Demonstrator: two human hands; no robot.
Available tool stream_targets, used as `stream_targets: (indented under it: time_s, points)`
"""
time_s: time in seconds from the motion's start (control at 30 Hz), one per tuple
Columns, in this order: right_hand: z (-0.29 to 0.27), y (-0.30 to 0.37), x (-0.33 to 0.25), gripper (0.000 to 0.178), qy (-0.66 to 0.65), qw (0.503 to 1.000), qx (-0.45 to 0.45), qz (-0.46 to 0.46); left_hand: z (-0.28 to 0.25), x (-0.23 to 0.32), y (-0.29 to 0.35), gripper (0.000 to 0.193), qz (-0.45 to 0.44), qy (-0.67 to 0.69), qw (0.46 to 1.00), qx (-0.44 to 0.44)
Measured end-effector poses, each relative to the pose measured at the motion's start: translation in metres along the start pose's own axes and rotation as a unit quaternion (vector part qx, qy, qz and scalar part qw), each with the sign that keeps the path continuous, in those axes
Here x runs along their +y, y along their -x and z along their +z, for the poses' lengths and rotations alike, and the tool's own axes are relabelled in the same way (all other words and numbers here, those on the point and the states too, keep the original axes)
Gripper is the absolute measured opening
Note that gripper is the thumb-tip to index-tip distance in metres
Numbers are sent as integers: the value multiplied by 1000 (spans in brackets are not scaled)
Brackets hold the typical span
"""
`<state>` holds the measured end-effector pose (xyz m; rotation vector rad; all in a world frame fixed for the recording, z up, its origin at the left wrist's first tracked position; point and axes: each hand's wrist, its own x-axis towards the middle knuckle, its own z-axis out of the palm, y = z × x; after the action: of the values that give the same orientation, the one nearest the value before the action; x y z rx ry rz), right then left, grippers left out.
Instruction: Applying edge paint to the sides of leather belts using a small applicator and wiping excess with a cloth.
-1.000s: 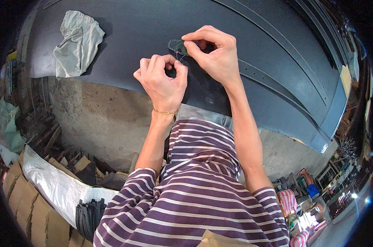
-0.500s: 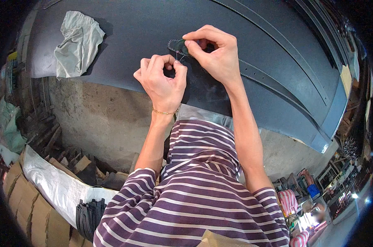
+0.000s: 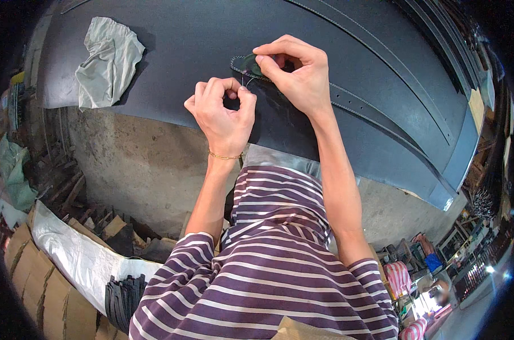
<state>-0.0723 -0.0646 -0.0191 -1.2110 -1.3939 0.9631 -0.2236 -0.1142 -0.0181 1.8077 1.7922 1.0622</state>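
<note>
A black belt (image 3: pixel 356 105) with pale stitching and punched holes runs across the dark tabletop, its rounded end showing beyond my right hand. My right hand (image 3: pixel 299 68) is closed, thumb and forefinger pinching a small dark green rounded piece (image 3: pixel 253 66) over that belt end. What this piece is, I cannot make out. Just below, my left hand (image 3: pixel 223 107) is closed in a pinch, thumb against forefinger. Thin pale thread (image 3: pixel 243 80) stretches from its fingertips up to the belt's stitched edge. The curled fingers of both hands are partly hidden.
A crumpled pale cloth (image 3: pixel 107 62) lies on the table's left side. Another stitched strap (image 3: pixel 381 48) and several stacked black straps (image 3: pixel 438 39) lie at the right. Below left are cardboard (image 3: pixel 47 277), a silvery sheet (image 3: pixel 70 243) and a bundle of black strips (image 3: pixel 124 300).
My left hand has shifted very slightly down, away from the belt edge, with the thread still at its fingertips. My right hand has hardly moved.
</note>
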Motion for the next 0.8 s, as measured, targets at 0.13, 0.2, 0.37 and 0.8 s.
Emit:
stream_targets:
  time_s: [0.13,0.2,0.37,0.8]
  points:
    - [0,-1,-1,10,-28,999,32,14,-8,-1,2,12,35,55,998,-23]
    - [-1,-1,-2,9,-43,997,55,21,-11,4,3,13,67,83,994,-28]
    - [2,-1,-2,9,-76,991,114,-2,-16,4,27,14,55,278,953,-104]
    - [-14,17,-8,11,-45,990,132,35,-5,42,10,31,-92,-42,993,-58]
